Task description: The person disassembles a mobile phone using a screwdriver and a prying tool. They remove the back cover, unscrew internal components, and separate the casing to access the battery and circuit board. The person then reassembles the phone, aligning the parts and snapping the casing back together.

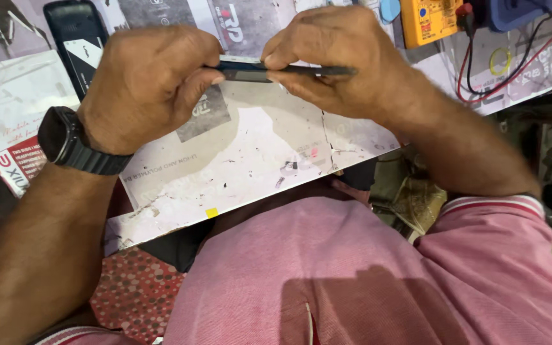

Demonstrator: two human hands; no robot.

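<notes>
Hands (pixel 145 86) (pixel 333 61), two, on one dark phone (pixel 289 70)

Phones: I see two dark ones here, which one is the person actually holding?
The thin dark phone seen edge-on, pinched between the left hand and right hand. The other black phone lies flat on the bench, untouched, beyond the left hand.

Bench: I see a worn white worktop (pixel 250 147), scuffed, cracked, covered with printed sheets.
Far left: a dark phone (pixel 75 38) lies flat.
Far right: a yellow multimeter (pixel 426 20) with red and black leads (pixel 512 70).
</notes>
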